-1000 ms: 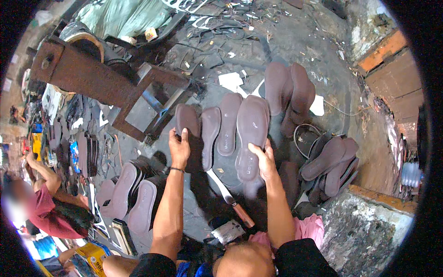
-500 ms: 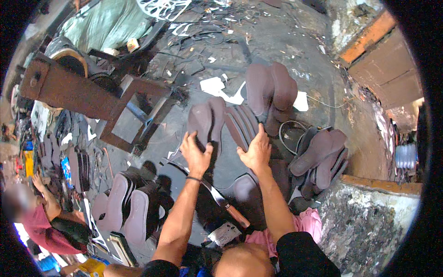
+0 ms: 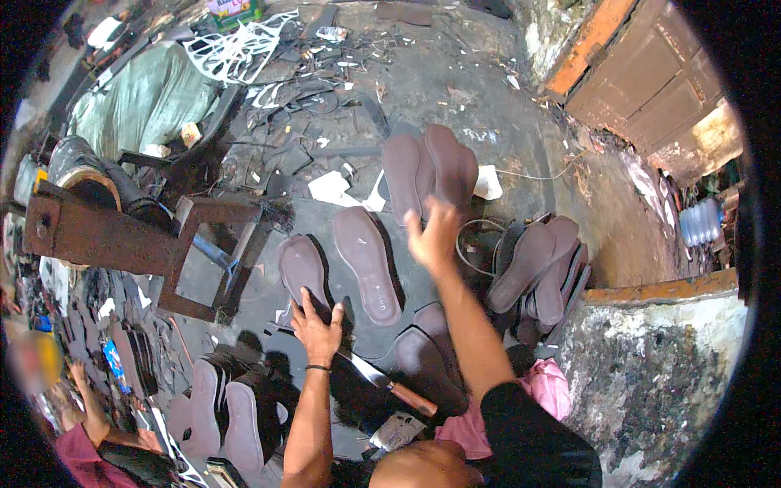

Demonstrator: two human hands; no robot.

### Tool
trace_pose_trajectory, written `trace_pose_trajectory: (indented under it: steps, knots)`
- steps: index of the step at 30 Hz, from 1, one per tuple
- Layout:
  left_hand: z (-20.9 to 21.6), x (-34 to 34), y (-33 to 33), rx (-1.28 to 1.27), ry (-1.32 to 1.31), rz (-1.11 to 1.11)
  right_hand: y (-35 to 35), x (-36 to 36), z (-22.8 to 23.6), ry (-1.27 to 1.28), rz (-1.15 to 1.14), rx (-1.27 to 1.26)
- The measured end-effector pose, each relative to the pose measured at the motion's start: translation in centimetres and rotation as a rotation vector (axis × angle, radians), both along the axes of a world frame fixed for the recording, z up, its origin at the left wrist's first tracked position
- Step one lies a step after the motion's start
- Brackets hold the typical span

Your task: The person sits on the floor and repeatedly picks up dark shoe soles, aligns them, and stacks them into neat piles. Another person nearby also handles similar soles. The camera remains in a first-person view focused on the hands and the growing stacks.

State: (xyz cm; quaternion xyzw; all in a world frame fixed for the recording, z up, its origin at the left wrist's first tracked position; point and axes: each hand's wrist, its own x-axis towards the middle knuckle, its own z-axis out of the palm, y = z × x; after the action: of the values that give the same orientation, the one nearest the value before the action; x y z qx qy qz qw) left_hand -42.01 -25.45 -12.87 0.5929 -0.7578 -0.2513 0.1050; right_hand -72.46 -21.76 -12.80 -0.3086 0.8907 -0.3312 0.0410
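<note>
My left hand (image 3: 317,332) is open, its fingers spread at the heel end of a brown shoe sole (image 3: 301,264) lying on the floor. Just right of that lies another brown sole (image 3: 366,264), flat, with a small mark near its toe. My right hand (image 3: 437,237) reaches to the lower end of a pile of brown soles (image 3: 434,167); its thumb stands apart from the fingers, which touch or nearly touch the soles. A knife (image 3: 404,394) with a wooden handle lies close in front of me, beside more dark soles (image 3: 423,358).
Stacked soles stand at right (image 3: 533,264) and at near left (image 3: 236,407). A rusty metal frame (image 3: 183,276) is on the left, a wire loop (image 3: 472,244) beside the right pile. White scraps (image 3: 332,189) litter the floor. A co-worker's arm (image 3: 93,411) shows at far left.
The upright row of soles between my hands is gone; a sole now lies flat there. My right hand has moved forward to the far pile. The view has shifted, and my left hand stays low.
</note>
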Motion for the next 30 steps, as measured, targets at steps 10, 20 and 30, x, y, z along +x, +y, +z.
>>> trace_pose_trajectory:
  steps: [10,20,30]
  knots:
    - [0.7,1.6,0.8,-0.017,0.08,0.048,0.7,-7.5,-2.1,0.016,-0.276,0.241]
    - [3.6,-3.6,0.0,0.353,0.854,0.143,3.2,6.7,4.1,0.27,0.193,-0.235]
    - [1.1,-7.9,-2.1,0.976,0.765,0.129,2.4,9.5,2.6,-0.749,-0.06,0.078]
